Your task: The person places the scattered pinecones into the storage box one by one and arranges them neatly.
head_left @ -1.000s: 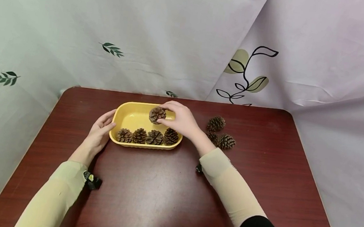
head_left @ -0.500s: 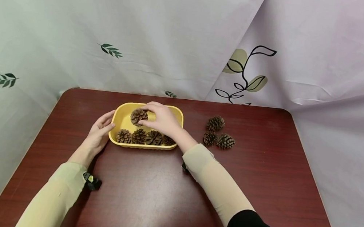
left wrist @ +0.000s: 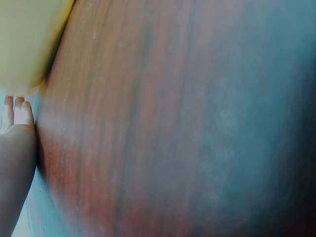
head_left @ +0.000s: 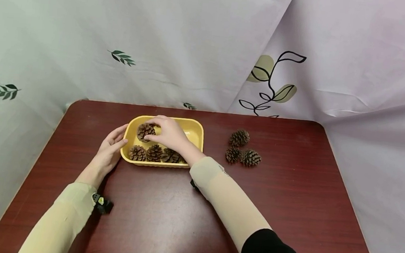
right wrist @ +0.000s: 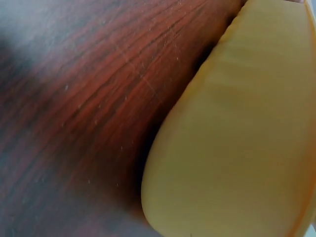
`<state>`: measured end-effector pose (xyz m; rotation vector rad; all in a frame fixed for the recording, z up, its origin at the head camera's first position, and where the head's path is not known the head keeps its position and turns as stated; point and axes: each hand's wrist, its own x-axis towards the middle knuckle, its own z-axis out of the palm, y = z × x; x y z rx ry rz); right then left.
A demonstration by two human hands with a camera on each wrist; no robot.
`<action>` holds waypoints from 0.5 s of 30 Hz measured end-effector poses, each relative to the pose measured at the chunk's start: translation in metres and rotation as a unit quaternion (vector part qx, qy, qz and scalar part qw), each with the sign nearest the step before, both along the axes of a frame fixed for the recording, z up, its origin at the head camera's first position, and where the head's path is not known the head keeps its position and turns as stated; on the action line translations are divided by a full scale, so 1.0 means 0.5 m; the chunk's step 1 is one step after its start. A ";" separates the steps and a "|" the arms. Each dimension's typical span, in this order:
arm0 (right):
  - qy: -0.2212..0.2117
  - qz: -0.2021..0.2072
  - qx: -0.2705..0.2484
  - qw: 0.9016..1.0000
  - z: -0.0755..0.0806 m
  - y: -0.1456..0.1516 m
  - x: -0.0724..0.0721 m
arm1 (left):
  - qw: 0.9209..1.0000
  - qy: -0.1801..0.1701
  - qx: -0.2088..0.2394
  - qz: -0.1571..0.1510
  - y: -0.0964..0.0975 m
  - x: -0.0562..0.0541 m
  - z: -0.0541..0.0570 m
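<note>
A yellow oblong tray [head_left: 197,134] stands near the table's back edge. My left hand [head_left: 110,149] holds its left end, thumb over the rim and fingers along the outer wall; the left wrist view shows those fingertips [left wrist: 19,111] at the tray's side. Inside the tray's back left part, my right hand [head_left: 171,134] pinches a brown pine cone [head_left: 144,132] between thumb and fingers. Along the front wall sit a left pine cone [head_left: 137,153], a middle one and one partly covered by my wrist. The right wrist view catches only the tray's outer wall [right wrist: 232,133] and the table.
Three more pine cones lie on the dark red table [head_left: 292,184] right of the tray: a back one [head_left: 239,138], a front left one [head_left: 233,154] and a front right one [head_left: 250,157]. A pale cloth [head_left: 210,50] with leaf prints hangs behind the table.
My right hand has carried the pine cone leftward across the tray to its back left. Its wrist has come over the rightmost cone of the front row. The left hand stays put.
</note>
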<state>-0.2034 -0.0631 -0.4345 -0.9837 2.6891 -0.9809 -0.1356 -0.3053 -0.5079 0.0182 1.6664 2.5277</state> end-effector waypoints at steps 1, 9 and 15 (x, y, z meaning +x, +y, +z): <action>-0.004 -0.002 -0.001 1.000 -0.002 -0.003 -0.001 | 1.000 0.001 0.000 0.000 0.000 0.000 0.000; -0.031 -0.017 -0.009 0.999 -0.018 -0.021 -0.009 | 1.000 0.005 -0.006 0.001 -0.001 -0.001 0.002; -0.054 -0.028 -0.001 0.998 -0.033 -0.028 -0.011 | 1.000 -0.002 -0.014 0.001 -0.001 0.000 0.001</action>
